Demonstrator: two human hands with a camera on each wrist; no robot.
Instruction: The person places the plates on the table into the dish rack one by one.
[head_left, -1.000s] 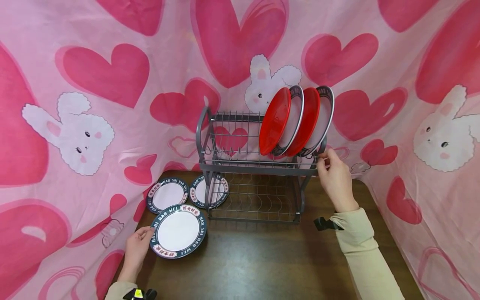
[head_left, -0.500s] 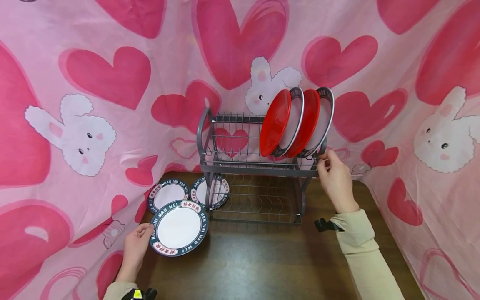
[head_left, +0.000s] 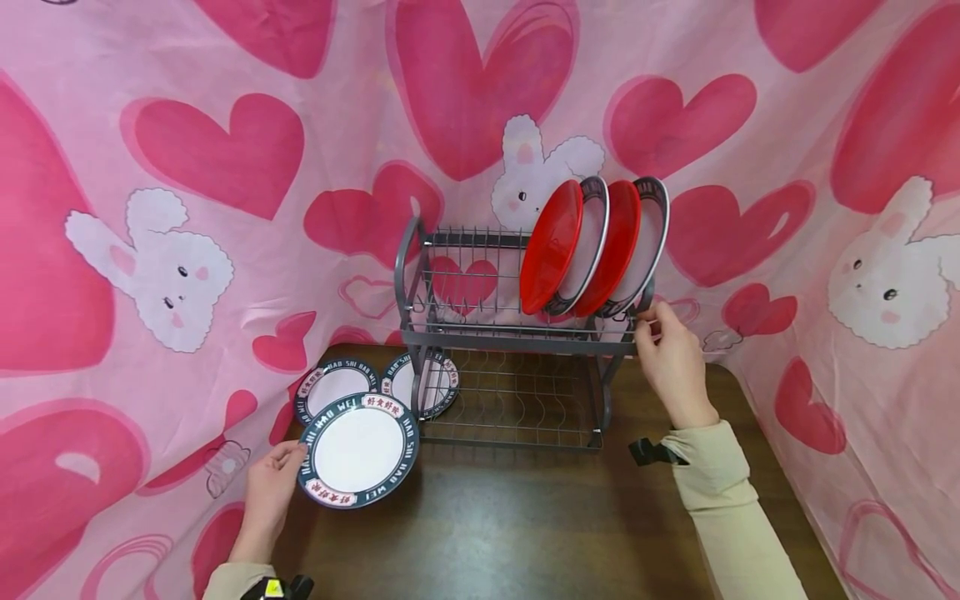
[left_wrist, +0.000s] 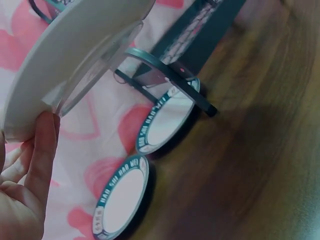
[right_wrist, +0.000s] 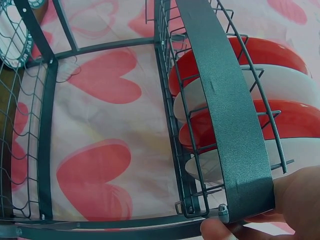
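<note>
My left hand (head_left: 272, 492) pinches the left edge of a white plate (head_left: 358, 450) with a dark lettered rim, tilted and lifted off the table at the front left. In the left wrist view the fingers (left_wrist: 42, 150) press against its pale underside. My right hand (head_left: 671, 362) grips the right front corner of a two-tier grey dish rack (head_left: 517, 340); in the right wrist view its thumb and fingers lie round the end of the flat front bar (right_wrist: 235, 130). On the rack's upper tier, red plates (head_left: 551, 246) and white dark-rimmed plates (head_left: 648, 242) stand alternately at the right.
Two more dark-rimmed plates lie on the table left of the rack: one at the far left (head_left: 337, 387), the other (head_left: 405, 383) partly behind the rack's leg. Wire slots (head_left: 465, 267) show on the upper tier's left half. Pink heart-print cloth (head_left: 225, 167) surrounds the wooden table (head_left: 510, 517).
The plate in my left hand has risen slightly and tilted a little, covering more of the plate behind it. My right hand keeps its grip on the rack.
</note>
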